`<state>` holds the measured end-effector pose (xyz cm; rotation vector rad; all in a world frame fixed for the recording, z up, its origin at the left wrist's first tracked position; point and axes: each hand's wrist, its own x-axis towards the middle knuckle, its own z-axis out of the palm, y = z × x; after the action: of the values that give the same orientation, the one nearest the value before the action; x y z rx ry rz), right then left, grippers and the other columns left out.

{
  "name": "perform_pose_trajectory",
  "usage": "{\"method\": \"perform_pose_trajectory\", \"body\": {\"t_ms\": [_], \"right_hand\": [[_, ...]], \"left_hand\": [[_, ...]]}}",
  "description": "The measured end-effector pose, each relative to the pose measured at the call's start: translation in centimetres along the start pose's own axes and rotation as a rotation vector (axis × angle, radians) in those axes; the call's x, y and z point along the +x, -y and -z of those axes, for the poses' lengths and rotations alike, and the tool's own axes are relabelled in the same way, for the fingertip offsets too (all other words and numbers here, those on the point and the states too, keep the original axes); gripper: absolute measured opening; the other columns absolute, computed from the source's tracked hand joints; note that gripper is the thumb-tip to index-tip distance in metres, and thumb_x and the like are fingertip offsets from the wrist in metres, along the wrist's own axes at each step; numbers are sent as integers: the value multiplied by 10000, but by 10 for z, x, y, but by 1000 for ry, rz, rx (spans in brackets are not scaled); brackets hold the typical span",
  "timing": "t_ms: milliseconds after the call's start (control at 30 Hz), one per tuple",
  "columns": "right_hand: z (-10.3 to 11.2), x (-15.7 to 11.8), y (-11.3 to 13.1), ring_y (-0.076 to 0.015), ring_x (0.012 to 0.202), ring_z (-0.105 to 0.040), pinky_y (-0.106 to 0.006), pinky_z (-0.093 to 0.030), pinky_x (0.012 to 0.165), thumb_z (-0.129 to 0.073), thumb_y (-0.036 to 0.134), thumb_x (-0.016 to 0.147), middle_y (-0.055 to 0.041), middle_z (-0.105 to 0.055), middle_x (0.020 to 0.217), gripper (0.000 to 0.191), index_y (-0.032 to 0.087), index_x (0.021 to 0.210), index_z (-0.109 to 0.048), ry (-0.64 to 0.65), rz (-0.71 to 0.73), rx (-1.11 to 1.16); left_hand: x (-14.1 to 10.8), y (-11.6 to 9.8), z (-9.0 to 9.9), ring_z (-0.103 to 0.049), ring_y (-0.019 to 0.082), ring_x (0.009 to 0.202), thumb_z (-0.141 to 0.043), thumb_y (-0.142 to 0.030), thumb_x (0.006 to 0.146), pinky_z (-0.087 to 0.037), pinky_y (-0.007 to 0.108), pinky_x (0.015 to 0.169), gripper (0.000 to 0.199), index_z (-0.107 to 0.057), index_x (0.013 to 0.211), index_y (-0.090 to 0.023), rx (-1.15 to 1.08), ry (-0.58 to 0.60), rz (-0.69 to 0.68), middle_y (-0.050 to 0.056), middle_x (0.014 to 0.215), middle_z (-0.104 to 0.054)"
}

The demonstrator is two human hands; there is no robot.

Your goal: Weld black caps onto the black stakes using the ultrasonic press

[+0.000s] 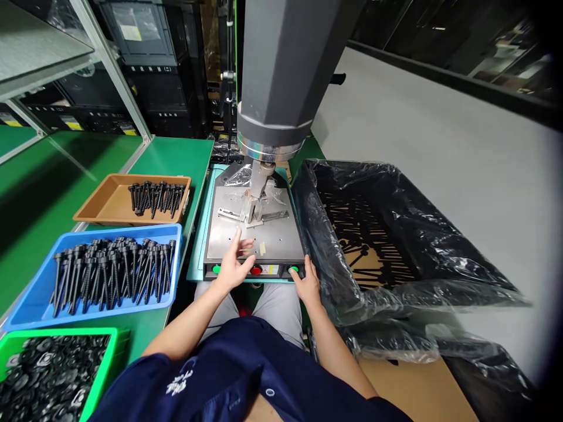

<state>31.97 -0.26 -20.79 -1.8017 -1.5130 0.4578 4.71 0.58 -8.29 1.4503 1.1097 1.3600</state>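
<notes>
My left hand is open, with its thumb and fingers apart over the front of a flat metal plate. Nothing shows in it. On the right front corner of the machine base, my right hand rests with its thumb at a green button and its fingers spread along the side. A red button and another green button sit on the same front strip. Mid-plate stands a small metal fixture, directly under the metal tool head of a big grey press.
Left, a brown tray and a blue tray hold black ribbed, bolt-like parts. Closer, a green bin contains small black pieces. Right of the press, a box lined with black plastic holds rows of dark long parts. Stacked crates stand behind.
</notes>
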Motion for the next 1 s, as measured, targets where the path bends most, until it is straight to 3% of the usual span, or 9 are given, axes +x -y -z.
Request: {"method": "perform_pose_trajectory", "body": {"t_ms": [133,333,433,500,633,700,767,867,1000], "right_hand": [[2,0,1,-332,1339,-452,-504,-398,1074,-550,563,820,-178,-441,1469,805,180,1499,-351,38,-12,8],[11,4,16,-343,1285,-500,-510,-417,1059,-572,566,797,-199,-509,1392,735,144,1394,-500,4,-47,72],[15,6,46,-318,1245,-522,-504,-397,1083,-569,509,837,-177,-568,1302,519,154,1209,-643,-178,28,124],[12,8,74,-286,1201,-550,-476,-406,1083,-574,435,864,-141,-610,1231,371,190,1119,-684,-223,110,223],[-11,18,130,-221,941,-664,-384,-533,904,-569,330,888,-82,-699,1035,268,238,1111,-684,74,180,524],[-29,30,156,-210,924,-667,-353,-543,856,-562,310,891,-71,-701,1043,282,248,1145,-668,232,228,580],[-45,47,180,-216,977,-650,-346,-527,880,-544,290,892,-61,-693,1066,268,255,1126,-671,301,290,592],[-62,76,211,-225,1003,-622,-366,-479,958,-503,239,889,-50,-695,1037,245,243,1058,-680,281,320,501],[-68,105,230,-225,1075,-583,-368,-429,1021,-450,221,903,-80,-648,1164,376,216,1246,-603,92,364,443]], "left_hand": [[40,-11,-24,-566,218,1169,-697,-229,797,-526,383,902,994,-61,1553,-336,-135,49,32,149,1467,-444],[78,-19,-18,-591,221,1147,-762,-286,763,-530,385,920,1041,-83,1550,-354,-191,-104,150,151,1510,-365],[83,-18,-10,-594,241,1163,-759,-337,771,-531,383,933,938,-213,1533,-326,-155,-133,109,136,1559,-303],[84,-18,-6,-580,255,1188,-750,-364,780,-537,372,924,856,-299,1505,-312,-131,-152,79,123,1579,-280],[86,-20,-2,-551,277,1234,-738,-400,793,-534,376,927,793,-354,1476,-282,-131,-147,35,136,1586,-272],[87,-21,-2,-544,283,1246,-742,-404,789,-525,389,943,786,-365,1467,-276,-137,-126,14,138,1581,-282],[88,-22,-1,-539,286,1254,-746,-400,784,-516,404,961,780,-374,1460,-280,-146,-111,-6,133,1572,-303],[91,-23,-1,-528,291,1267,-735,-402,791,-497,422,993,763,-384,1455,-265,-161,-108,-33,137,1560,-329],[94,-24,2,-471,310,1321,-733,-411,791,-465,435,1027,750,-410,1441,-222,-152,-120,-54,163,1548,-349]]}}
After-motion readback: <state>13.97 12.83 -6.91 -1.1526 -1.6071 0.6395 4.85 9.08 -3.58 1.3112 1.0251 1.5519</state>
